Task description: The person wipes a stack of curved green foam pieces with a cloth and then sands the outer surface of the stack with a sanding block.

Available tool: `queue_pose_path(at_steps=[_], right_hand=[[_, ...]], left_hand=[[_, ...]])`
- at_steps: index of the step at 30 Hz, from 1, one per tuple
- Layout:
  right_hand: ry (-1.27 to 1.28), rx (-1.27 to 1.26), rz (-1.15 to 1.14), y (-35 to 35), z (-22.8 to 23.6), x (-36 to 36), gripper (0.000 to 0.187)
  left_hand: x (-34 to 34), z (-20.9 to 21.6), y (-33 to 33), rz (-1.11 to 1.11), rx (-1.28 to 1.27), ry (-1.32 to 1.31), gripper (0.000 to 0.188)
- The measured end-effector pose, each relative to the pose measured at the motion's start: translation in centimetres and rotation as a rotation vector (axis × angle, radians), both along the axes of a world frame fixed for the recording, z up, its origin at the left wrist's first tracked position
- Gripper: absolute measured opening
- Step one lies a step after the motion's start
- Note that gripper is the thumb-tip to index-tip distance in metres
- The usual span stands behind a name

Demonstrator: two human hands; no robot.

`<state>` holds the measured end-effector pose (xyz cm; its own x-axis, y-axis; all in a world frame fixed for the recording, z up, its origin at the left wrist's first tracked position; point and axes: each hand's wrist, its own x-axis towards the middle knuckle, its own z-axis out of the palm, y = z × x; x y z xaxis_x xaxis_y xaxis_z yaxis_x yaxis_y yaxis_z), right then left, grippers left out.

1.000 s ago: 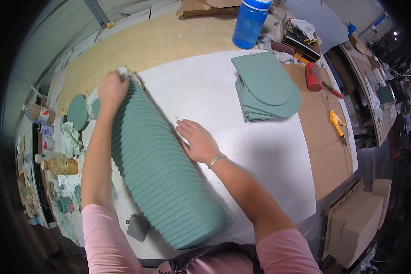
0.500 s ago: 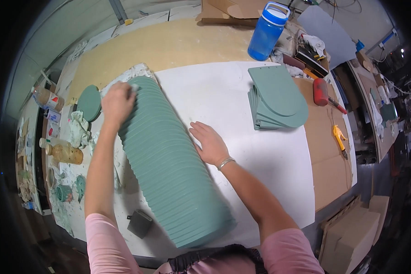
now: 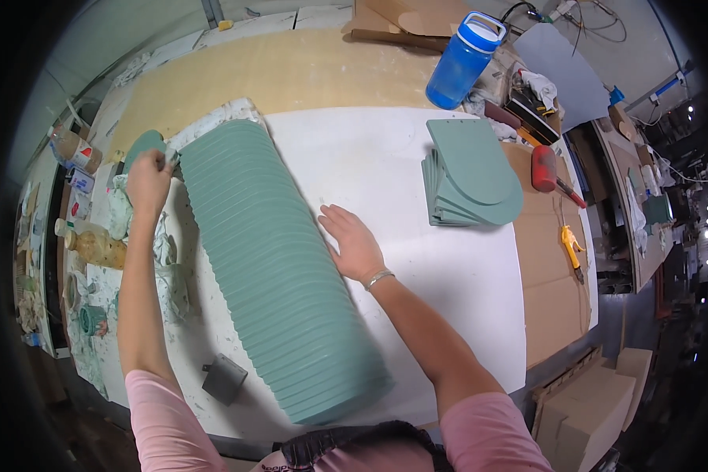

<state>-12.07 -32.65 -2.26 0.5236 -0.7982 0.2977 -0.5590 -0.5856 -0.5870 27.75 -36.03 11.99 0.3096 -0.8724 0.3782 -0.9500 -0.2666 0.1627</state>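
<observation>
A long row of green, round-edged panels [image 3: 263, 259], packed face to face, lies slantwise across the white tabletop. Off its far left end is my left hand [image 3: 148, 182], fingers pinched around something small and pale that I cannot make out. Close behind that hand is a green round piece [image 3: 143, 145], partly covered by it. My right hand [image 3: 354, 245] is stretched out flat along the row's right side, its fingertips at the panel edges, holding nothing. A small dark grey block [image 3: 226, 380] sits left of the row's near end.
More green panels [image 3: 480, 177] are stacked at the right. Beyond them stand a blue bottle [image 3: 458, 71], a red mallet [image 3: 543, 168] and a yellow air gun [image 3: 572, 250]. Stained rags [image 3: 119, 211], a bottle of yellowish liquid [image 3: 96, 247] and a green-smeared cup [image 3: 93, 320] line the left side.
My left hand has left the far end of the panel row and moved left toward the round piece. My right hand remains beside the row. The whole view has shifted slightly.
</observation>
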Motion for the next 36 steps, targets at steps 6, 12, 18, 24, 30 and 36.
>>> queue_pose_path(at_steps=[6, 12, 18, 24, 30, 36], right_hand=[[0.036, -0.019, -0.038, -0.7, -0.1, -2.2, 0.045], [0.040, 0.013, -0.029, -0.4, -0.2, -1.5, 0.045], [0.014, 0.014, -0.015, 0.0, -0.4, -0.5, 0.045], [0.040, 0.006, -0.030, -0.2, -0.4, -1.4, 0.044], [0.047, -0.003, -0.030, -0.2, -0.2, -1.5, 0.044], [0.012, 0.003, -0.036, -0.2, -0.5, -1.3, 0.044]], left_hand=[[-13.8, -0.5, 3.7, -0.779, -0.003, -0.124, 0.024], [-11.0, 0.0, 2.6, -0.436, -0.111, 0.218, 0.022], [-11.7, 0.4, 2.1, -0.476, -0.033, 0.045, 0.020], [-14.9, 1.5, 6.2, -0.775, 0.056, 0.005, 0.034], [-13.2, 1.6, 6.9, -0.577, 0.038, 0.019, 0.026], [-11.9, 1.3, 4.5, -0.635, 0.132, 0.016, 0.031]])
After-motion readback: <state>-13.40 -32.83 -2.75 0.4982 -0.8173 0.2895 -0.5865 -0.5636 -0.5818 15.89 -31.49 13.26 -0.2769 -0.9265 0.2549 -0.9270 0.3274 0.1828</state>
